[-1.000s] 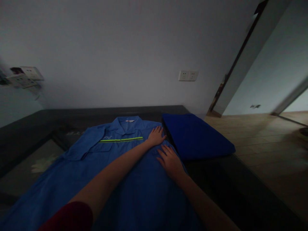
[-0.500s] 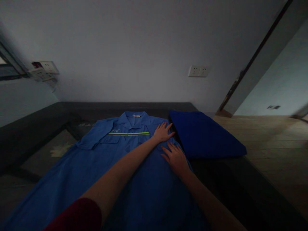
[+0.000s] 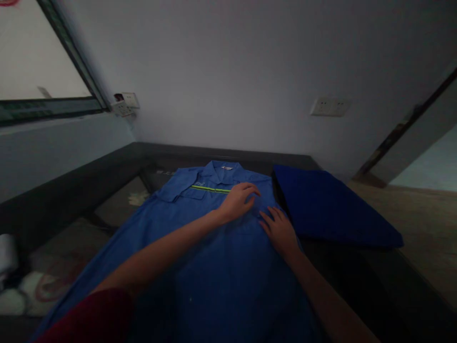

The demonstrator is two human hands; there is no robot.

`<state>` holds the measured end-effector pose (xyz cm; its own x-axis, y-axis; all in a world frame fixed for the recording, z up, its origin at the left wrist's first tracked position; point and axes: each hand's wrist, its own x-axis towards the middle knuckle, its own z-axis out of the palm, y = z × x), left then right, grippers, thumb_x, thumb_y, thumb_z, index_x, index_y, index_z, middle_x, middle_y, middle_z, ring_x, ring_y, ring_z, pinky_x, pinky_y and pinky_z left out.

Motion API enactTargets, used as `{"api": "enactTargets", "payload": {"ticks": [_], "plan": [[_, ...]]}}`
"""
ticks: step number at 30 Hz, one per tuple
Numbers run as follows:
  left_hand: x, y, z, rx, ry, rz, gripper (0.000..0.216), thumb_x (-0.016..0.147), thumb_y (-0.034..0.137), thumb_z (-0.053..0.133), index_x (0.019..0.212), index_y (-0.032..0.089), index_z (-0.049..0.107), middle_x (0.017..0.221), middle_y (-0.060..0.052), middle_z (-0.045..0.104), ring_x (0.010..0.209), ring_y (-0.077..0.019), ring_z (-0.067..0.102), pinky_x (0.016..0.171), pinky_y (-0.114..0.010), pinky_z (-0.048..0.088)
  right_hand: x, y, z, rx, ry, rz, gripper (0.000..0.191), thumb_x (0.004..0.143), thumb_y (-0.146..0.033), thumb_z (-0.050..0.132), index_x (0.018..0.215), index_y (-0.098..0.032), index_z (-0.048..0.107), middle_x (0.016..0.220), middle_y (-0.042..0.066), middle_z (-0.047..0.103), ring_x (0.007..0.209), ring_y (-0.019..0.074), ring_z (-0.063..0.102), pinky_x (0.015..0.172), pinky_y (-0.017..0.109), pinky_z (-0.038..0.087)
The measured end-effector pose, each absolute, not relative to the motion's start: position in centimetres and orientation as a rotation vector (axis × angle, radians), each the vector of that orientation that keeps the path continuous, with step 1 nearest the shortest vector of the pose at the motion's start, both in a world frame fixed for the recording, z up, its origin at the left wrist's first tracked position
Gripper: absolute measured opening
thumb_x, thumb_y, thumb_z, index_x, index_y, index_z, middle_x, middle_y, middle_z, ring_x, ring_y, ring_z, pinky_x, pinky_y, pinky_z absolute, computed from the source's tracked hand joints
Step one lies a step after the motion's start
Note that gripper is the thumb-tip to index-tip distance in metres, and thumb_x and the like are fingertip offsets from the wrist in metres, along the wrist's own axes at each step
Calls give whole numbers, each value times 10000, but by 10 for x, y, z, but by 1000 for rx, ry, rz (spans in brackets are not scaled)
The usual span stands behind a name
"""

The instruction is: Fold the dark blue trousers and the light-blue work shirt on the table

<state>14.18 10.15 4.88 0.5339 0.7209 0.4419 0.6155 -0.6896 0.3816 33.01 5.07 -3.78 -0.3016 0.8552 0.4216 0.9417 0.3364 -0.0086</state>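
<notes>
A blue work shirt (image 3: 200,247) with a yellow-green reflective stripe across the chest lies spread flat, collar away from me, on a dark table (image 3: 117,157). My left hand (image 3: 237,201) rests on the shirt's right chest, fingers slightly curled and apart, palm down. My right hand (image 3: 280,230) lies flat on the shirt near its right edge, fingers stretched out. Neither hand holds anything. Just right of the shirt lies a folded darker blue cloth (image 3: 328,207).
A grey wall with a double socket (image 3: 330,106) stands behind the table. A window (image 3: 35,66) and another socket (image 3: 124,102) are at the left. White bundles (image 3: 14,281) lie low at the left. Wooden floor (image 3: 421,224) and a doorway are at the right.
The view has swung left, bringing the window into sight. My left hand has slid a little inward on the shirt with fingers curling; my right hand stays flat beside it.
</notes>
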Motion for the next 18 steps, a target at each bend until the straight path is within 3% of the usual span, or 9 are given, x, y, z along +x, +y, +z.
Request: {"api": "enactTargets", "payload": {"ticks": [3, 5, 8, 11, 18], "plan": [[75, 63, 73, 2548, 1369, 774, 445, 848, 213, 518, 1290, 263, 515, 1365, -60, 472, 1276, -237, 432, 1092, -403, 344, 332, 52, -36, -1534, -2248, -335, 377, 954, -295, 390, 1203, -171, 643, 1275, 147, 591, 1214, 279, 487, 965, 458, 442], [25, 39, 82, 2481, 1567, 740, 477, 836, 235, 532, 1310, 278, 493, 1359, -49, 471, 1275, -235, 435, 1086, -400, 351, 333, 52, -34, -1492, -2233, -322, 386, 952, -289, 365, 1163, -164, 664, 1229, 145, 616, 1177, 270, 511, 965, 453, 444], [-55, 7, 83, 2350, 1823, 675, 387, 821, 251, 521, 1205, 277, 565, 1268, -36, 549, 1199, -218, 505, 1042, -372, 388, 332, 51, -29, -1425, -2236, -265, 394, 948, -295, 347, 1093, -172, 692, 1150, 133, 649, 1110, 258, 546, 955, 449, 450], [-130, -25, 74, 2161, 2004, 531, 317, 820, 302, 491, 1109, 242, 604, 1124, -13, 638, 997, -181, 606, 907, -303, 459, 327, 49, -22, -1377, -2255, -159, 389, 944, -310, 346, 1039, -189, 703, 1089, 114, 667, 1053, 243, 576, 932, 433, 463], [-228, -93, 47, 1771, 2238, 133, 166, 786, 369, 518, 871, 264, 614, 773, 76, 702, 754, -159, 640, 692, -241, 448, 270, 56, 7, -1226, -2410, 46, 330, 926, -303, 400, 990, -190, 704, 1006, 80, 703, 953, 222, 633, 868, 373, 488]]}}
